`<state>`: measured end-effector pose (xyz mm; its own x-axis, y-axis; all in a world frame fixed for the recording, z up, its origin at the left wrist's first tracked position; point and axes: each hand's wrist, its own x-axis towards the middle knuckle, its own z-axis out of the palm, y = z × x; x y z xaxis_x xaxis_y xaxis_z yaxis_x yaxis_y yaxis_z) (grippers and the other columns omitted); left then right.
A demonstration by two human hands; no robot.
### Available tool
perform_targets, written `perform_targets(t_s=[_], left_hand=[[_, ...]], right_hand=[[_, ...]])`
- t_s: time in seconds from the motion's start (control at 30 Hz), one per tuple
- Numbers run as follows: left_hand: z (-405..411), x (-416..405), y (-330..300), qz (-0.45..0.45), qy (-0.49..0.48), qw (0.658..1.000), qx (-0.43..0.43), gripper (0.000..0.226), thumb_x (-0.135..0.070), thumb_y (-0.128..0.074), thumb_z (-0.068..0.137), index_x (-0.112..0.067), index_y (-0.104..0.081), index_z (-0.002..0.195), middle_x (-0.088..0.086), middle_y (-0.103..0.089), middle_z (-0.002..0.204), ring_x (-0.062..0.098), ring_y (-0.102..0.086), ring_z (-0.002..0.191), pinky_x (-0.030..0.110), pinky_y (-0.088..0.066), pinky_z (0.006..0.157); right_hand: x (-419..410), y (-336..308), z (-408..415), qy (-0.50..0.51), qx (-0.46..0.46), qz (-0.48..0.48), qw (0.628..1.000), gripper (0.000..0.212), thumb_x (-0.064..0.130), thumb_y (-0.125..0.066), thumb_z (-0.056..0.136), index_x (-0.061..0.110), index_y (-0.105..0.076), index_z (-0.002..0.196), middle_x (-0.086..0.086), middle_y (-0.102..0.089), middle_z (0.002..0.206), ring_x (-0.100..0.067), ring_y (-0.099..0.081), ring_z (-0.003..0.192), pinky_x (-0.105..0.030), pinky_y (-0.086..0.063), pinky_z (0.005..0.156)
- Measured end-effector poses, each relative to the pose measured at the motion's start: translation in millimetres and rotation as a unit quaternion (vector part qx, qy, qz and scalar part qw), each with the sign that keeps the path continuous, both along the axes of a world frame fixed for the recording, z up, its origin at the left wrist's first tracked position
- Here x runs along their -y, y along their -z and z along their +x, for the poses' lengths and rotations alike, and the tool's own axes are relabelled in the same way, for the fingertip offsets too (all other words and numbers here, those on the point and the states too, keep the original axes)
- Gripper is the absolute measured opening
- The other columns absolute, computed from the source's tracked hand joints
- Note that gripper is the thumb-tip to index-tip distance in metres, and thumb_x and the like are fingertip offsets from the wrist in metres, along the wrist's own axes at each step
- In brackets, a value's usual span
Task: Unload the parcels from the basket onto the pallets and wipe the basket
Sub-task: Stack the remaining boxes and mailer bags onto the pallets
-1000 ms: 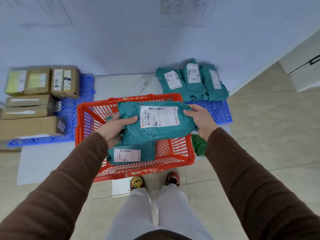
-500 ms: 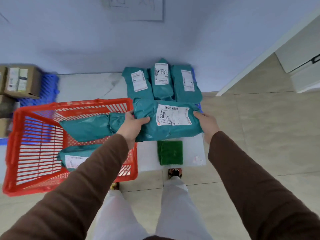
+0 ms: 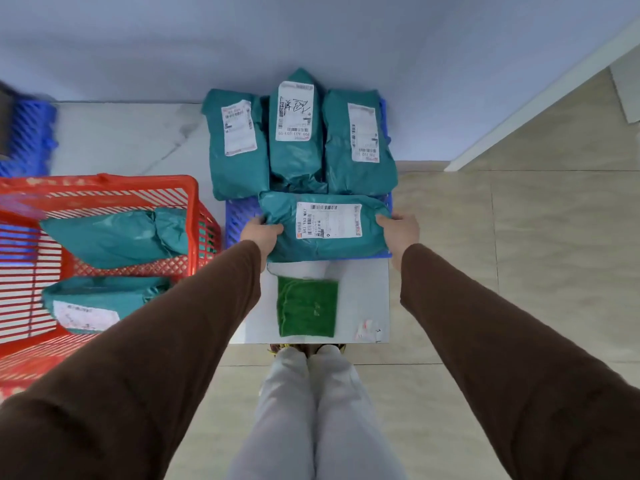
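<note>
Wall (image 3: 311, 36): plain, pale blue, behind everything.
Basket (image 3: 194, 202): red slatted plastic, on the floor at left; two teal parcels (image 3: 114, 237) lie inside.
Pallet (image 3: 239, 216): blue plastic grid against the wall, three teal bags (image 3: 298, 157) standing lengthwise side by side at its far end.
Held parcel (image 3: 325, 226): soft crinkled teal plastic bag, white label up, long axis left to right, across the pallet's near edge.
Left hand (image 3: 263, 235): fingers closed on the parcel's left end.
Right hand (image 3: 400, 230): fingers closed on its right end.
Cloth (image 3: 308, 306): green, folded square, on a white sheet just before the pallet.
</note>
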<state>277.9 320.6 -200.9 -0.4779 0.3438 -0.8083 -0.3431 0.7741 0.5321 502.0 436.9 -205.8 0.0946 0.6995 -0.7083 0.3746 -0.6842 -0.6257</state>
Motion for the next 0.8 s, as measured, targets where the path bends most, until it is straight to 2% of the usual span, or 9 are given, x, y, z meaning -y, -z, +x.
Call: perform_targets(t_s=[0.03,0.1,0.2,0.27,0.37,0.43,0.5,0.6,0.8], left_hand=[[-1,-4,11,-0.004,0.008,1.000,-0.010,0.044,-0.007,-0.064,0.093,-0.007,-0.057,0.137,0.014,-0.067,0.126,0.033,-0.067,0.111,0.043,-0.054,0.100],[-3,-12,29,-0.021,0.027,0.999,-0.033,0.046,-0.008,-0.066,0.091,-0.006,-0.057,0.137,0.015,-0.067,0.127,0.033,-0.067,0.110,0.044,-0.055,0.100],[0,-18,44,-0.049,0.065,0.995,-0.059,0.047,-0.009,-0.067,0.091,-0.005,-0.057,0.136,0.016,-0.065,0.131,0.034,-0.065,0.114,0.038,-0.053,0.101],[2,-22,48,-0.063,0.078,0.992,-0.075,0.048,-0.011,-0.066,0.093,-0.005,-0.054,0.139,0.015,-0.062,0.134,0.034,-0.061,0.119,0.030,-0.049,0.096],[3,-25,52,-0.064,0.084,0.991,-0.087,0.052,-0.013,-0.065,0.094,-0.006,-0.048,0.142,0.012,-0.059,0.138,0.032,-0.059,0.122,0.028,-0.046,0.089],[3,-22,49,-0.057,0.071,0.992,-0.090,0.060,-0.014,-0.067,0.093,-0.007,-0.042,0.147,0.013,-0.056,0.142,0.032,-0.058,0.123,0.031,-0.048,0.092],[6,-16,39,-0.053,0.057,0.993,-0.092,0.074,-0.017,-0.070,0.092,-0.009,-0.030,0.154,0.013,-0.050,0.149,0.032,-0.058,0.124,0.034,-0.049,0.097],[13,-5,14,-0.030,0.049,0.994,-0.095,0.086,-0.020,-0.071,0.092,-0.012,-0.018,0.159,0.013,-0.037,0.159,0.030,-0.050,0.134,0.034,-0.044,0.107],[31,19,-63,0.093,0.034,0.990,-0.102,0.081,-0.022,-0.070,0.092,-0.015,-0.023,0.158,0.008,-0.033,0.162,0.022,-0.039,0.145,0.044,-0.036,0.118]], right_hand=[[-4,9,-2,-0.003,0.007,0.010,1.000,0.010,0.014,-0.065,0.090,0.005,-0.063,0.089,-0.013,-0.067,0.092,-0.022,-0.061,0.081,-0.033,-0.051,0.070],[-11,25,-5,-0.013,0.031,0.022,0.999,0.021,0.014,-0.061,0.093,0.016,-0.051,0.074,-0.008,-0.058,0.082,-0.019,-0.054,0.079,-0.031,-0.044,0.070],[-17,47,-7,-0.044,0.070,0.024,0.996,0.028,0.011,-0.057,0.094,0.018,-0.047,0.070,0.000,-0.051,0.071,-0.021,-0.053,0.079,-0.032,-0.043,0.071],[-19,56,-7,-0.067,0.086,0.017,0.994,0.030,0.011,-0.059,0.093,0.017,-0.046,0.066,0.000,-0.051,0.068,-0.022,-0.054,0.077,-0.034,-0.046,0.072],[-20,63,-6,-0.082,0.087,0.009,0.993,0.010,0.016,-0.060,0.088,0.007,-0.062,0.084,-0.008,-0.064,0.080,-0.025,-0.062,0.078,-0.035,-0.053,0.073],[-19,67,-3,-0.068,0.092,-0.003,0.993,0.024,0.024,-0.060,0.080,0.013,-0.062,0.101,-0.007,-0.068,0.095,-0.027,-0.066,0.088,-0.040,-0.058,0.082],[-17,57,-1,-0.066,0.125,0.015,0.990,0.037,0.031,-0.059,0.072,0.021,-0.058,0.108,-0.005,-0.065,0.107,-0.028,-0.062,0.102,-0.046,-0.056,0.089],[-4,9,-12,-0.096,0.152,0.080,0.980,0.034,0.023,-0.059,0.084,0.023,-0.056,0.118,-0.004,-0.058,0.123,-0.027,-0.049,0.118,-0.048,-0.048,0.097],[40,-75,-51,-0.144,0.025,0.175,0.974,0.023,0.017,-0.058,0.092,0.026,-0.058,0.113,0.003,-0.056,0.121,-0.020,-0.050,0.121,-0.040,-0.044,0.104]])
